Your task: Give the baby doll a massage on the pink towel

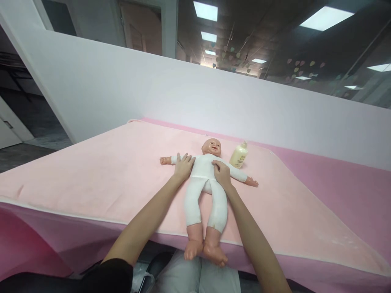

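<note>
Centrally, the doll (201,167) lies face up on the cover (106,171), feet overhanging. The left hand (184,167) is spread at its side; the right hand (222,173) curls at the chest, any pinch indeterminable. It is probably light, with a soft torso and a stiff, slick head; grip the torso, supporting the head.

Lettering on bottle (239,156) too small to read; palm of left hand (183,167) hidden.
</note>
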### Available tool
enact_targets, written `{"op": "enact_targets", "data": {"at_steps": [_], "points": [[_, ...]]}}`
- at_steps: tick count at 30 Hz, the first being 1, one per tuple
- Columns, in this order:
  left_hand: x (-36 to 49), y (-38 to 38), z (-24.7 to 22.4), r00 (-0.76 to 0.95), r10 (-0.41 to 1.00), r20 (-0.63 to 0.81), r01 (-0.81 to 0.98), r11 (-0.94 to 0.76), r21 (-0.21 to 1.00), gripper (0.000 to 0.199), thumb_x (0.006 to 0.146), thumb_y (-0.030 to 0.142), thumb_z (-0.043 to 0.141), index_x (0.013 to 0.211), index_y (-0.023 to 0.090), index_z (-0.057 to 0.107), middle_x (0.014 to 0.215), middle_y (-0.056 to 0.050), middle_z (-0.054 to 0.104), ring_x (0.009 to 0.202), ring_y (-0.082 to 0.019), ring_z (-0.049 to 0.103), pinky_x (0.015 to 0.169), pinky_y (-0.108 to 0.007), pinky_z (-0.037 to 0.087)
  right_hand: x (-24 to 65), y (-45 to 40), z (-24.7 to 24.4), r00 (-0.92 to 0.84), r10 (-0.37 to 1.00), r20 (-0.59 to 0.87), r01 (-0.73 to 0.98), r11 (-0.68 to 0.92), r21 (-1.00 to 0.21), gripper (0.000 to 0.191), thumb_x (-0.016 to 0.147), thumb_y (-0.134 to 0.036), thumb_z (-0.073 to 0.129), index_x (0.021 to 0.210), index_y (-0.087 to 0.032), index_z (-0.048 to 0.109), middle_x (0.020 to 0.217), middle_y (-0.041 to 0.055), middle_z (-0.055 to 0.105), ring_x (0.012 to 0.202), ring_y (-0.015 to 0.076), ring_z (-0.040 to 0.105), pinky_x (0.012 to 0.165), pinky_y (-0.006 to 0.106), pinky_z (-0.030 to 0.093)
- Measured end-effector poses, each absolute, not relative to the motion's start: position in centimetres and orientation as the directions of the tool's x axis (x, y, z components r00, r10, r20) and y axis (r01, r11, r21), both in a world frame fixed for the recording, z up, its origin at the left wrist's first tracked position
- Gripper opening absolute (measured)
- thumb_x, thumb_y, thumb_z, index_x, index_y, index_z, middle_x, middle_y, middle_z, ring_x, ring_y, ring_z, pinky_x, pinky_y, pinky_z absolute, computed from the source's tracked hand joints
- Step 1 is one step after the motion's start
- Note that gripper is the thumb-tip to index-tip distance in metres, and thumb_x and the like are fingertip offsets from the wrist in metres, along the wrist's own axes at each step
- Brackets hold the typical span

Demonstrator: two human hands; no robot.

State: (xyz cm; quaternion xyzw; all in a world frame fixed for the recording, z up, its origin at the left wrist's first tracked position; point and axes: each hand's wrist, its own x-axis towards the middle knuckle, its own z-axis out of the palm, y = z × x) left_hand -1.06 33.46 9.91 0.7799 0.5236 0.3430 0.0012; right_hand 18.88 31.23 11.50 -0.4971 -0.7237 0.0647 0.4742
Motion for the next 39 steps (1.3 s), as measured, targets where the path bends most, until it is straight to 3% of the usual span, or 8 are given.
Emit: {"op": "enact_targets", "data": {"at_steps": [5,8,11,17,23,31,36,39], "points": [[-0.5,32.1,12.3,0.072,0.826,0.559,0.829,-0.361,0.427,0.044,0.093,0.04,0.034,0.069,0.019,0.064,0.08,-0.013,0.067,0.088,-0.028,0.059,0.087,-0.042,0.04,18.8,30.3,12.0,-0.119,0.708,0.696,0.656,0.582,-0.481,0.028,0.077,-0.013,0.042,0.082,-0.018,0.069,0.089,0.0061,0.071,0.09,0.0219,0.065,0.088,0.035,0.05],[1.2,30.8,13.4,0.004,0.866,0.499,0.721,-0.349,0.599,0.051,0.094,0.045,0.03,0.059,0.019,0.055,0.064,-0.007,0.061,0.064,-0.02,0.055,0.067,-0.033,0.037,18.6,30.1,12.1,-0.191,0.718,0.669,0.594,0.627,-0.504,0.025,0.076,-0.013,0.044,0.079,-0.02,0.068,0.084,0.0041,0.071,0.083,0.0199,0.066,0.082,0.032,0.051],[2.2,30.1,13.6,0.107,0.879,0.465,0.592,-0.432,0.68,0.04,0.092,0.041,0.035,0.064,0.019,0.055,0.062,-0.002,0.057,0.062,-0.016,0.052,0.063,-0.029,0.033,18.5,30.2,12.1,-0.25,0.732,0.634,0.566,0.642,-0.518,0.024,0.076,-0.012,0.045,0.078,-0.02,0.068,0.084,0.0034,0.071,0.083,0.019,0.065,0.081,0.031,0.051],[2.4,30.9,12.4,0.149,0.883,0.445,0.419,-0.464,0.78,0.031,0.088,0.039,0.044,0.112,0.021,0.054,0.071,0.003,0.054,0.07,-0.016,0.053,0.071,-0.028,0.04,18.7,31.1,11.4,-0.321,0.751,0.577,0.633,0.623,-0.46,0.025,0.079,-0.014,0.052,0.093,-0.022,0.071,0.112,0.0043,0.067,0.112,0.0223,0.057,0.104,0.04,0.04],[2.6,32.1,11.1,0.38,0.81,0.447,0.459,-0.584,0.67,0.042,0.086,0.039,0.05,0.124,0.02,0.055,0.121,-0.009,0.058,0.116,-0.024,0.048,0.105,-0.04,0.033,18.7,31.4,11.1,-0.221,0.89,0.398,0.765,0.411,-0.495,0.034,0.09,-0.026,0.047,0.122,-0.026,0.06,0.144,0.0038,0.044,0.138,0.0254,0.033,0.115,0.057,0.011],[2.1,31.1,11.9,0.659,0.658,0.364,0.388,-0.713,0.585,0.044,0.093,0.033,0.04,0.135,0.026,0.051,0.145,-0.005,0.046,0.141,-0.023,0.03,0.118,-0.047,0.01,20.2,32.2,10.3,0.051,0.921,0.386,0.724,0.233,-0.65,0.043,0.093,-0.03,0.039,0.131,-0.015,0.052,0.142,0.012,0.045,0.136,0.0247,0.037,0.114,0.048,0.024],[2.0,31.2,12.0,0.684,0.685,0.251,0.461,-0.673,0.579,0.043,0.096,0.038,0.035,0.135,0.031,0.051,0.152,-0.002,0.032,0.145,-0.023,0.019,0.117,-0.051,0.004,20.9,31.9,10.4,0.238,0.851,0.468,0.706,0.179,-0.685,0.039,0.09,-0.025,0.034,0.114,-0.013,0.063,0.116,0.0142,0.065,0.11,0.0239,0.059,0.1,0.038,0.042],[2.1,31.9,11.6,0.611,0.766,0.201,0.549,-0.592,0.59,0.045,0.094,0.047,0.038,0.137,0.038,0.046,0.156,-0.002,0.022,0.146,-0.028,0.013,0.112,-0.062,-0.001,20.2,31.3,11.3,0.216,0.789,0.575,0.674,0.306,-0.672,0.033,0.08,-0.016,0.039,0.096,-0.015,0.068,0.103,0.0099,0.069,0.1,0.0223,0.063,0.095,0.035,0.045]]}}
